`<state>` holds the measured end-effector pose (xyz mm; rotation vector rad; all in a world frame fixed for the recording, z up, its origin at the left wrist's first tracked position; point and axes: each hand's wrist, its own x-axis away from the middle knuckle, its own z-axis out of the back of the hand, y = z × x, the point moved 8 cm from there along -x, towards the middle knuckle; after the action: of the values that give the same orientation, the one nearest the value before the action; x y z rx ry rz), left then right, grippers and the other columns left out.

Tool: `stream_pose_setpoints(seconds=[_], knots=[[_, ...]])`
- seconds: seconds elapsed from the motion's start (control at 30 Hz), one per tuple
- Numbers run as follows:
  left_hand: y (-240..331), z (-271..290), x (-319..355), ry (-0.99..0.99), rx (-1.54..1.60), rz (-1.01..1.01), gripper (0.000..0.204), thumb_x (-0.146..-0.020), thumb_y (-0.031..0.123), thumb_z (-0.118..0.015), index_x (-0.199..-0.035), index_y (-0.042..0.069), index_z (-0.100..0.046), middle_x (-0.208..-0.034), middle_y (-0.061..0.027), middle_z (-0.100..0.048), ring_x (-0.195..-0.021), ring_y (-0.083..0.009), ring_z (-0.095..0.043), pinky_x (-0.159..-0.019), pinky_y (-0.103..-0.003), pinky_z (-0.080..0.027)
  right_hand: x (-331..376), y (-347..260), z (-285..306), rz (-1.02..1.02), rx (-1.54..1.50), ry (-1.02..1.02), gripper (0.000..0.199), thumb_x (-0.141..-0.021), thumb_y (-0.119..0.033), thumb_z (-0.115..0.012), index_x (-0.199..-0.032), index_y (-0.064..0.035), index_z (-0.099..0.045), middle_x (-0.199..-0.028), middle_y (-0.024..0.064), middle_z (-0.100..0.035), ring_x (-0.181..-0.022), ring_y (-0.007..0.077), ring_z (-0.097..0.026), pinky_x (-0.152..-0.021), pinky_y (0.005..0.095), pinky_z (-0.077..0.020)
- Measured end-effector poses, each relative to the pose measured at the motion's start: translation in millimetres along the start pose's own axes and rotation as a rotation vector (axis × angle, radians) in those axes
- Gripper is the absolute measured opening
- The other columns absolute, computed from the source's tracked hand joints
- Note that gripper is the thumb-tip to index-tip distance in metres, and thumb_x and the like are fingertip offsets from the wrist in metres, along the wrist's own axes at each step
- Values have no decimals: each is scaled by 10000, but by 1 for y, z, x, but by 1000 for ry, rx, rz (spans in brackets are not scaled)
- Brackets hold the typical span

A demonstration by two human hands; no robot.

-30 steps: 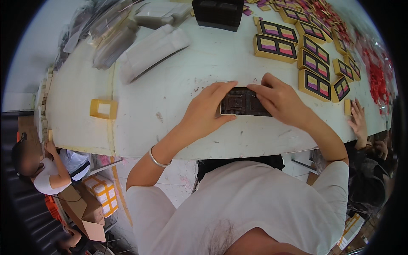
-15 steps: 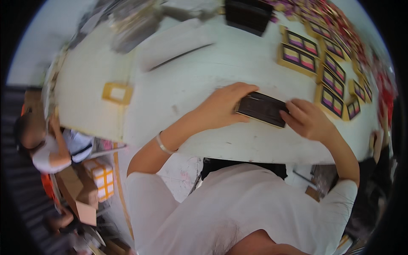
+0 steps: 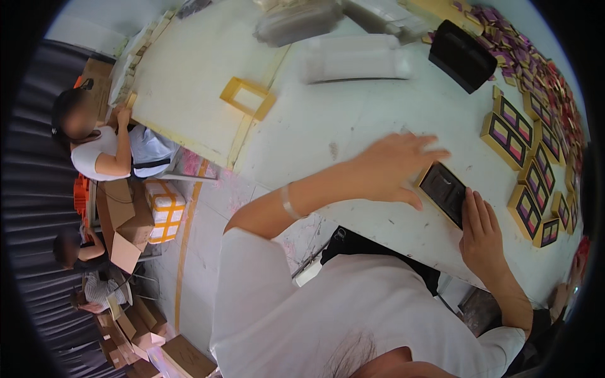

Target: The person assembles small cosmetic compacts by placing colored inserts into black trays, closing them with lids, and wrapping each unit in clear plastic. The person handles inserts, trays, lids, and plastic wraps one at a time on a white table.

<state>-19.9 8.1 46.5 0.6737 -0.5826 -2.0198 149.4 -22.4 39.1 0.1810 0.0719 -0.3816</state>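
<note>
A shallow rectangular box with a gold rim and a black inside lies slanted before me. My right hand grips its right end, fingers straight and close together along the edge; its thumb is mostly hidden. My left hand hovers at the box's left end with fingers spread and nothing in them. Further right stand several gold boxes with black inserts, filled with purple, yellow and pink pieces.
A black container stands at the back right, beside a heap of small wrapped pieces. White trays lie at the back. An empty yellow frame sits on the left. A co-worker sits at the table's left edge, near cartons.
My view has turned, shifting the table's contents rightward. My left hand has let go of the box and spread its fingers. The right hand has moved to lie along the box's end.
</note>
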Motion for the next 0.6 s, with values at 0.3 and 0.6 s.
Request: stream_pose_setpoints(seconds=[0.3,0.6], knots=[[-207,219,212,533,-59,718,664,-838,275,-649,-1393,56,-356,-1430,-150,-355,-1342,-274,-292,-1100,-364,-226,15,72,30,-101,-286,296,359,-820,-275,-639,-1016,24,-601,-1202,183,-552,-1036,356,-554,-868,443,-459],[-106,105,156,319,-465,630,792,-775,358,-699,-1365,-18,-331,-1278,-230,-434,-1166,-365,-461,-952,-404,-405,-132,199,9,-347,88,436,264,-803,-158,-632,-1025,-20,-598,-1016,105,-603,-1008,279,-544,-869,367,-442]])
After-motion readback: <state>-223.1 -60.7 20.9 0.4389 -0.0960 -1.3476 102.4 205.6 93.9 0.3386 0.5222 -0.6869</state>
